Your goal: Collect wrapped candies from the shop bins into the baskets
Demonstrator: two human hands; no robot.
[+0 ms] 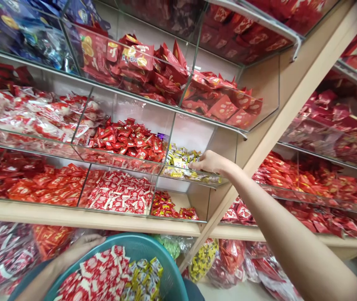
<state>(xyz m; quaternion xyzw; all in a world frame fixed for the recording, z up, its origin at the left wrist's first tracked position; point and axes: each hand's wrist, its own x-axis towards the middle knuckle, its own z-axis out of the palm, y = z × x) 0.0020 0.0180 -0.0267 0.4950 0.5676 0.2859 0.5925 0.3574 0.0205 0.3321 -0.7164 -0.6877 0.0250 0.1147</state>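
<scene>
My right hand [209,162] reaches over the clear front lip of a shelf compartment, its fingers pinched down on yellow-wrapped candies [181,156]. How many pieces it grips is hidden. Low on the left, my left hand [86,246] grips the rim of a round teal plastic basin [128,239]. Inside the basin lie red-and-white wrapped candies [103,271] on the left and a pile of yellow-and-silver wrapped candies [145,276] on the right.
Clear dividers split the wooden shelving [269,113] into compartments. Small red candies [128,138] fill the neighbouring one, and red-and-white candies [118,192] lie below. A slanting wooden post [247,167] stands right of my hand. Bagged sweets [203,259] sit beneath the shelves.
</scene>
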